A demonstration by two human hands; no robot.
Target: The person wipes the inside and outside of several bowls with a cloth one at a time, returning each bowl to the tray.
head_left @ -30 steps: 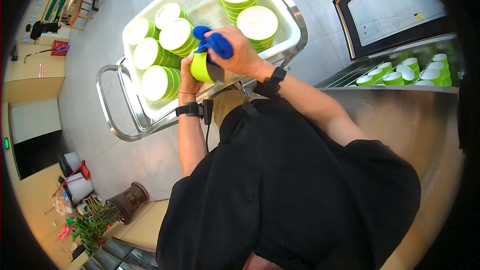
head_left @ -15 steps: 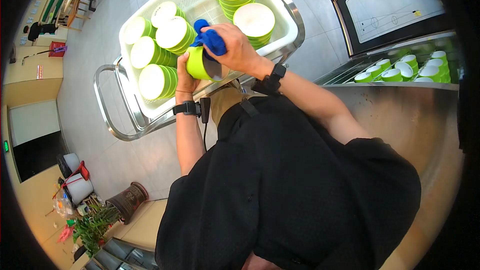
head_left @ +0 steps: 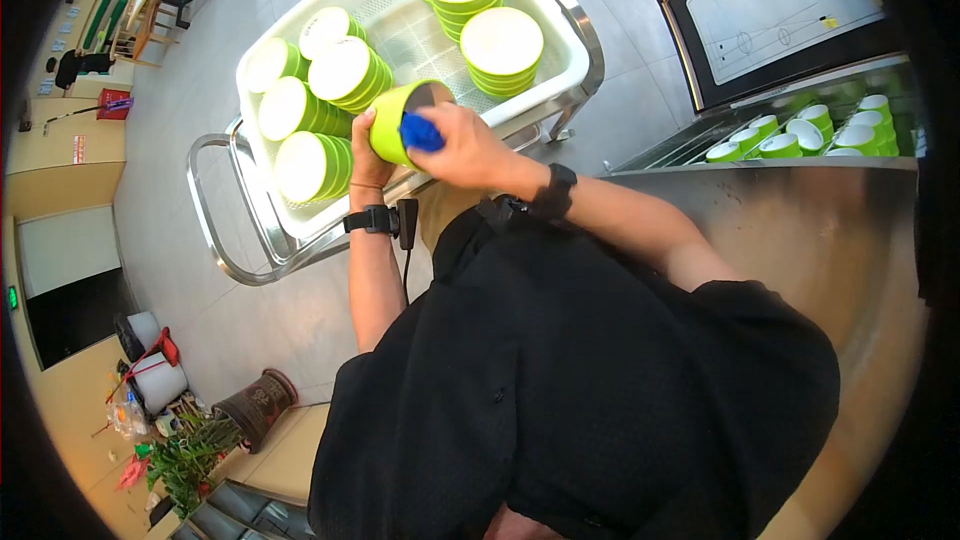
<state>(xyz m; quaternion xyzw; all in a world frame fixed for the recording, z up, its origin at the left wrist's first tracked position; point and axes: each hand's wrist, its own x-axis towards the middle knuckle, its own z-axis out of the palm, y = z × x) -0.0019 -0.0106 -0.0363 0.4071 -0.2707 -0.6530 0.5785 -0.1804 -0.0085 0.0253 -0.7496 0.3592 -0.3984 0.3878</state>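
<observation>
A lime-green bowl [head_left: 388, 128] is tilted on its side, its grey inside facing right. My left hand [head_left: 367, 158] grips it from the left, with the fingers partly hidden behind the wall. My right hand [head_left: 466, 152] is closed on a blue cloth [head_left: 421, 133], which is pressed into the bowl's mouth. Just beyond the hands lies a white plastic basket [head_left: 408, 38]. Upside-down stacks of green bowls with pale bases [head_left: 338, 70] fill its left side, and another stack [head_left: 501, 48] stands at its right.
Beneath the basket is a metal cart with a curved handle [head_left: 207, 225]. At the right, a steel-edged cabinet [head_left: 760, 172] holds more green bowls [head_left: 780, 146]. A framed board [head_left: 775, 15] stands behind it. A potted plant [head_left: 262, 402] is at the lower left.
My right hand has moved down with the blue cloth, from above the bowl's far rim into its opening. The bowl has turned in my left hand, its mouth now facing more up and right.
</observation>
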